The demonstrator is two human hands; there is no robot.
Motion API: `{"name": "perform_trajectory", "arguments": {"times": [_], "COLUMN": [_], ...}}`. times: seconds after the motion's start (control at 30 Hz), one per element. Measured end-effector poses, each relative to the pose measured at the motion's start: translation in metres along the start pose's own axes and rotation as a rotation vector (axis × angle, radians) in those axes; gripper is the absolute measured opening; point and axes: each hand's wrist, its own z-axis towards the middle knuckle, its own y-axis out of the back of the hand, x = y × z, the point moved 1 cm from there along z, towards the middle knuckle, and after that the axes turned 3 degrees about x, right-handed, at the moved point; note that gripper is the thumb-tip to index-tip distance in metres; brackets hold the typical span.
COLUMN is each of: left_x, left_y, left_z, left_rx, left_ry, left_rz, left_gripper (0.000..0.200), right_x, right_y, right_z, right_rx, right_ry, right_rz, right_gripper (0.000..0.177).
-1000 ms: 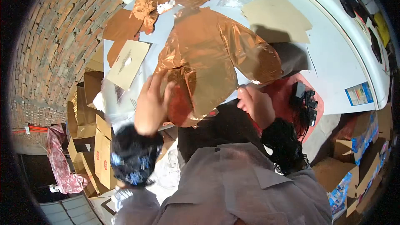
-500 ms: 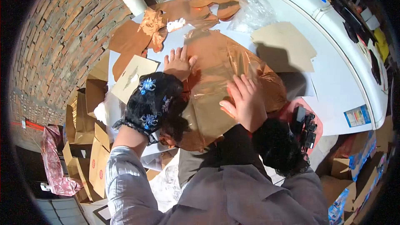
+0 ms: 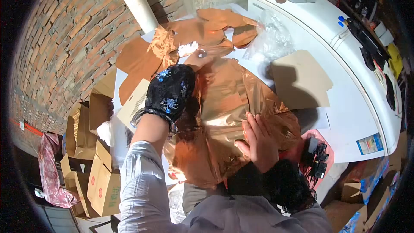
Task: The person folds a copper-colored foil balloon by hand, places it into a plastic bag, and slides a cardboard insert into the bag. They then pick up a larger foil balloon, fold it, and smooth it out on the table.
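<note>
A large crinkled copper foil sheet [image 3: 233, 103] lies spread on the white table [image 3: 345, 116] in front of me. My right hand [image 3: 258, 140] rests flat on its near part, fingers apart and pointing away from me. My left arm, in a black embroidered sleeve cover [image 3: 170, 92], reaches across the sheet. My left hand [image 3: 197, 58] is at the sheet's far edge, next to a small white crumpled scrap [image 3: 188, 48]. Its fingers are mostly hidden behind the wrist.
More copper foil pieces [image 3: 215, 21] lie at the far side, with a clear plastic bag [image 3: 269, 39] and a brown cardboard sheet [image 3: 302, 80] to the right. A black device [image 3: 317, 159] sits near the right edge. Cardboard boxes [image 3: 101, 181], a brick wall and a white pipe [image 3: 133, 0] stand on the left.
My left hand has slid from the near part of the foil out to its far edge. My right hand let go of the foil's edge and now lies flat on it.
</note>
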Motion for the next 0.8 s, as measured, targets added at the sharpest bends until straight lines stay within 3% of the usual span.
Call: {"name": "perform_trajectory", "arguments": {"times": [0.07, 0.17, 0.2, 0.27, 0.43, 0.57, 0.63, 0.7, 0.8], "left_x": [0.007, -0.016, -0.011, -0.008, -0.009, -0.037, -0.015, -0.005, -0.025], "left_y": [-0.004, 0.011, 0.010, 0.003, -0.019, -0.021, -0.021, -0.027, -0.018], "left_z": [0.009, 0.002, 0.002, 0.006, -0.005, -0.018, -0.002, 0.003, -0.009], "left_rx": [0.039, 0.252, 0.191, 0.178, -0.133, -0.013, 0.092, 0.116, 0.132], "left_ry": [-0.030, 0.085, 0.141, 0.112, 0.244, 0.222, 0.070, 0.066, 0.074], "left_rz": [-0.064, 0.147, 0.261, 0.613, 0.841, 0.661, 0.444, 0.290, 0.429], "left_gripper": [0.089, 0.084, 0.078, 0.090, 0.101, 0.075, 0.055, 0.049, 0.044], "right_x": [-0.001, -0.002, -0.002, -0.002, 0.001, 0.001, 0.001, 0.001, 0.000], "right_y": [0.002, 0.001, 0.000, -0.002, -0.002, -0.007, -0.007, -0.006, -0.007], "right_z": [0.002, 0.001, 0.000, -0.001, 0.000, -0.002, -0.002, -0.003, -0.001], "right_rx": [0.027, 0.042, 0.035, 0.038, 0.038, 0.008, -0.002, -0.022, 0.001], "right_ry": [0.008, 0.000, 0.001, -0.009, -0.023, -0.073, -0.064, -0.052, -0.024], "right_rz": [-0.015, -0.015, -0.023, -0.039, -0.067, 0.010, 0.007, 0.003, 0.029], "right_gripper": [0.068, 0.068, 0.069, 0.068, 0.066, 0.067, 0.066, 0.064, 0.063]}}
